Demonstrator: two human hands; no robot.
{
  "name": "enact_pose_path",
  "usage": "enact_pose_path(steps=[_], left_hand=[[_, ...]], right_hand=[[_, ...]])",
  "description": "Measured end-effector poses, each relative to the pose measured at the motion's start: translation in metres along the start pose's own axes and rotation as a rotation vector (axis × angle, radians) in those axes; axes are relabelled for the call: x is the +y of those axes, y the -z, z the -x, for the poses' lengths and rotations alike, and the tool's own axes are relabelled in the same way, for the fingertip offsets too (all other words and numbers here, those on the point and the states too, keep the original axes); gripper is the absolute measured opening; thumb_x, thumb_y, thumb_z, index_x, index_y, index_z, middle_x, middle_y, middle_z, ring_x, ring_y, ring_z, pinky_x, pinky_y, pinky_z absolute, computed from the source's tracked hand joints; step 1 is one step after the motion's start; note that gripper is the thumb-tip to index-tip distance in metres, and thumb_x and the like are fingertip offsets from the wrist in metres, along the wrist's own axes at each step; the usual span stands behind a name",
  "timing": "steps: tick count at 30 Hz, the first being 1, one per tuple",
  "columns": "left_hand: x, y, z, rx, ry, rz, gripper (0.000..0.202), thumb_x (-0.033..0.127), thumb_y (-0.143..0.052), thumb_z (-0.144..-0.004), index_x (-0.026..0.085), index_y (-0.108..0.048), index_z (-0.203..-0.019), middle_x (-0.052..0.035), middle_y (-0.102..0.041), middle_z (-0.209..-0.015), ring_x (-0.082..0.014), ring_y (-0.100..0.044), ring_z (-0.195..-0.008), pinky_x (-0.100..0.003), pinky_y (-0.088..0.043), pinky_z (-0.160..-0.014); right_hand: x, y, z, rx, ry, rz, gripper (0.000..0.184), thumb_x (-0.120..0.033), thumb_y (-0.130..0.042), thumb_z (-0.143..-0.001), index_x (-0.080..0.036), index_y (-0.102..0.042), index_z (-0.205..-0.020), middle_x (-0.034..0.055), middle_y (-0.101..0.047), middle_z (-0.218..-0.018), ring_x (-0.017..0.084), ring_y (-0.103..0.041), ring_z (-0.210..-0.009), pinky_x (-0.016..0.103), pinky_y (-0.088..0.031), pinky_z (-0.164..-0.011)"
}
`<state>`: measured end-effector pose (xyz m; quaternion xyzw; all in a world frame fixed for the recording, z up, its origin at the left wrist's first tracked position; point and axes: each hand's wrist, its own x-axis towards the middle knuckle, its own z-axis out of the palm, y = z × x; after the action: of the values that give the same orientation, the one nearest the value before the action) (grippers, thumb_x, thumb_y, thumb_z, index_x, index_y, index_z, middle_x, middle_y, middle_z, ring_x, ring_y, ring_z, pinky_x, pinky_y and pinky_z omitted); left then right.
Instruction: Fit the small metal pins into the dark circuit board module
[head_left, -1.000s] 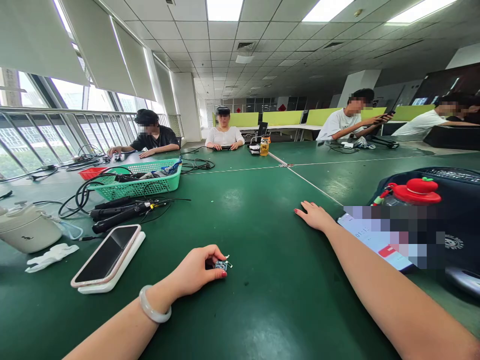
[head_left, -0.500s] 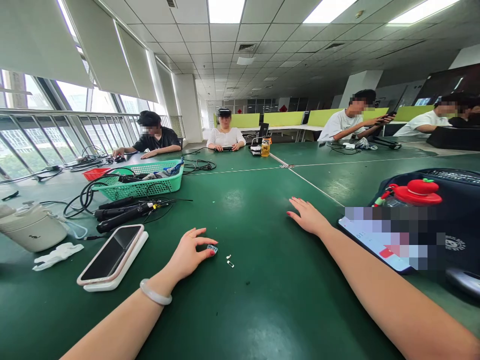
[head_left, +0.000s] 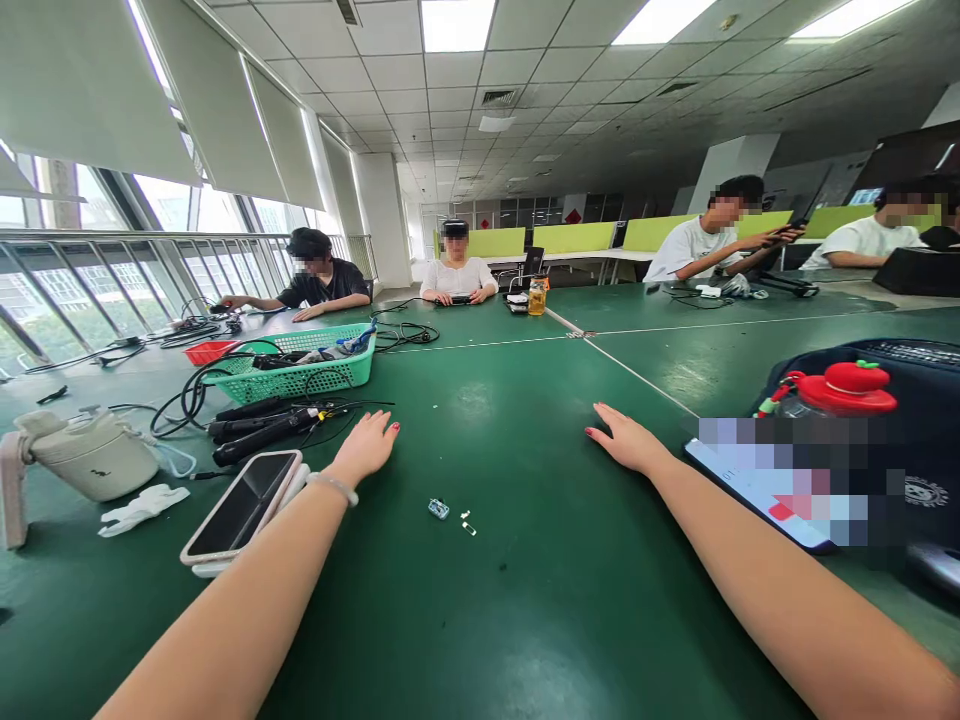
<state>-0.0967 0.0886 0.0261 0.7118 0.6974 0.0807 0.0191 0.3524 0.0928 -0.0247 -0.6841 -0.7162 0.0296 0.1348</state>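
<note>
My left hand [head_left: 365, 447] lies palm down on the green table [head_left: 525, 600], fingers stretched forward and holding nothing. Just beyond its fingertips are thin black cables. My right hand [head_left: 626, 438] rests flat on the table to the right, fingers extended and thumb apart, with nothing in it. Between the two hands, closer to me, sits a small blue-grey piece [head_left: 439, 509] whose kind I cannot make out. Beside it are a tiny white bit [head_left: 465, 515] and a small white rectangular piece [head_left: 469, 529]. Neither hand touches these pieces.
Left: a phone [head_left: 244, 505] on a white object, a crumpled tissue [head_left: 142, 508], a beige cup-like container [head_left: 97, 460], black handles [head_left: 262, 435] and a green basket [head_left: 300, 375] with cables. Right: a lit phone [head_left: 750, 490], a red-lidded bottle [head_left: 844, 388], a dark bag [head_left: 922, 430]. Several people sit around.
My left hand has let go of the small blue-grey piece and moved forward and left, its fingers now flat. The piece stays on the table. My right hand holds its place; the view shifted slightly.
</note>
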Motion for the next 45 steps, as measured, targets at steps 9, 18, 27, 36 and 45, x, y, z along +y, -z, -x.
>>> enact_pose_path(steps=[9, 18, 27, 36, 45], left_hand=[[-0.029, -0.029, -0.020, -0.043, 0.087, -0.114, 0.072, 0.055, -0.018, -0.087, 0.011, -0.027, -0.143, -0.0140, -0.020, -0.151, -0.0317, -0.018, -0.139, -0.051, -0.022, -0.108], [-0.029, -0.029, -0.024, -0.061, 0.107, -0.122, 0.074, 0.057, -0.017, -0.086, 0.012, -0.025, -0.144, -0.0114, -0.019, -0.152, -0.0306, -0.018, -0.139, -0.050, -0.021, -0.109], [-0.029, -0.029, -0.024, -0.065, 0.100, -0.127, 0.073, 0.057, -0.017, -0.087, 0.012, -0.025, -0.144, -0.0117, -0.018, -0.152, -0.0311, -0.019, -0.139, -0.051, -0.023, -0.108], [-0.029, -0.029, -0.024, -0.074, 0.105, -0.128, 0.075, 0.057, -0.015, -0.086, 0.011, -0.023, -0.145, -0.0097, -0.017, -0.153, -0.0297, -0.017, -0.140, -0.050, -0.020, -0.110], [-0.030, -0.030, -0.025, -0.074, 0.107, -0.150, 0.074, 0.057, -0.015, -0.087, 0.013, -0.023, -0.145, -0.0097, -0.017, -0.153, -0.0293, -0.017, -0.140, -0.048, -0.021, -0.109]], right_hand=[[0.003, -0.001, 0.001, -0.010, -0.021, -0.019, 0.063, -0.050, -0.032, -0.088, -0.016, -0.030, -0.141, 0.0066, -0.030, -0.148, 0.024, -0.029, -0.135, 0.037, -0.028, -0.112], [0.005, -0.003, -0.002, -0.040, -0.020, -0.034, 0.063, -0.050, -0.031, -0.088, -0.015, -0.031, -0.141, 0.0074, -0.032, -0.147, 0.024, -0.029, -0.135, 0.038, -0.027, -0.112], [0.006, -0.002, -0.003, -0.033, -0.032, -0.009, 0.064, -0.050, -0.029, -0.089, -0.012, -0.031, -0.141, 0.0083, -0.033, -0.146, 0.024, -0.028, -0.136, 0.037, -0.026, -0.112], [0.034, -0.009, -0.023, -0.038, -0.209, 0.126, 0.080, -0.064, -0.018, -0.085, -0.009, -0.031, -0.141, 0.0142, -0.025, -0.149, 0.033, -0.021, -0.137, 0.052, -0.022, -0.110], [0.032, -0.009, -0.023, -0.112, -0.241, 0.150, 0.084, -0.066, -0.012, -0.084, -0.009, -0.024, -0.144, 0.0109, -0.018, -0.152, 0.030, -0.017, -0.139, 0.048, -0.018, -0.112]])
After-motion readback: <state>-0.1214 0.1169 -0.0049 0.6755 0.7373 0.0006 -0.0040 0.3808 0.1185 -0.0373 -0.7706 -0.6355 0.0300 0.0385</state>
